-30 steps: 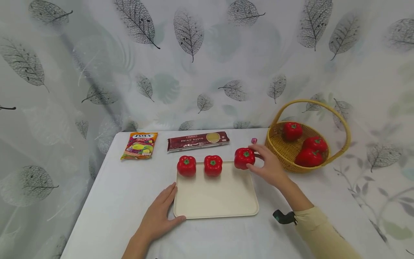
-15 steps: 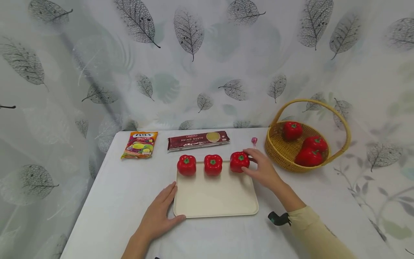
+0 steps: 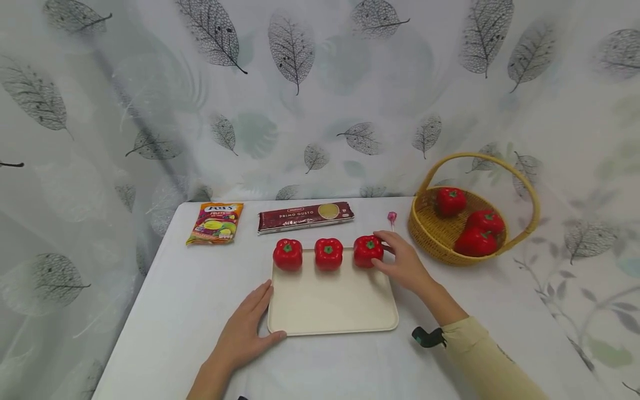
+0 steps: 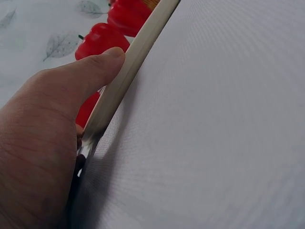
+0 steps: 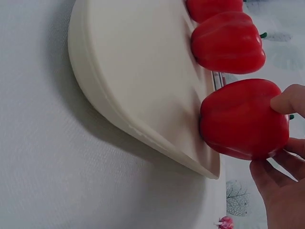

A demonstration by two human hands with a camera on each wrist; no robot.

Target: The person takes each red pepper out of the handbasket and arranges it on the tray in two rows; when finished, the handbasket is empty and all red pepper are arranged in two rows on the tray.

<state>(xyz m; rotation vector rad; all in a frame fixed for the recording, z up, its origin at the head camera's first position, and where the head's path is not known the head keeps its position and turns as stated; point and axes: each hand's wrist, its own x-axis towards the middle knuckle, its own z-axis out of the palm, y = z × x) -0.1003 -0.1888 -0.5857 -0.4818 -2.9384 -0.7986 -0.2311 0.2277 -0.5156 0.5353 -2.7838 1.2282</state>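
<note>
On the cream tray (image 3: 332,305), three red bell peppers stand in a row along the far edge: a left one (image 3: 288,255), a middle one (image 3: 328,254) and a right one (image 3: 367,251). The right hand (image 3: 404,263) holds the right pepper between thumb and fingers; in the right wrist view that pepper (image 5: 243,119) is at the tray's corner. The left hand (image 3: 245,330) rests at the tray's left side, fingers fairly straight, thumb at the near left corner. In the left wrist view its thumb touches the tray rim (image 4: 138,52).
A wicker basket (image 3: 435,239) with several red peppers stands at the right. Behind the tray lie a dark red PRIMO GUSTO packet (image 3: 305,217) and a pink lollipop (image 3: 392,216). A colourful FOX'S bag (image 3: 215,223) lies at the back left.
The right hand has moved left and slightly nearer, bringing its pepper from over the tray's far right corner into line beside the middle one. The left hand has stayed in place.
</note>
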